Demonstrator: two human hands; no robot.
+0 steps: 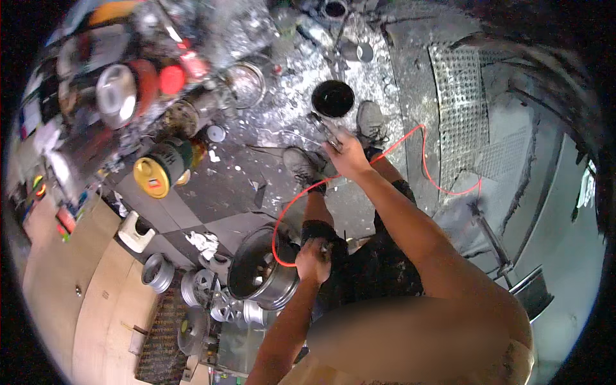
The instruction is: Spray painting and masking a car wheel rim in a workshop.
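Observation:
My left hand (314, 260) is closed at the end of a thin orange-red hose (277, 226), in front of my dark shorts. A small dark part shows at its fingers, too little to name. My right hand (348, 156) reaches forward, its fingers wrapped round a slim greyish tool (330, 131); its exact kind is unclear. The tool's tip is close to the near rim of a round bucket (332, 99) with a black inside. From my left hand the hose loops up past my legs, behind my right wrist, and off to the right.
A large wheel rim (263, 269) stands beside my left forearm, with several smaller silver rims behind it. Left of my shoes (301, 163) lies a dark can with a yellow end (154, 176). A cluttered bench fills the upper left; a perforated mat (459, 109) covers floor at right.

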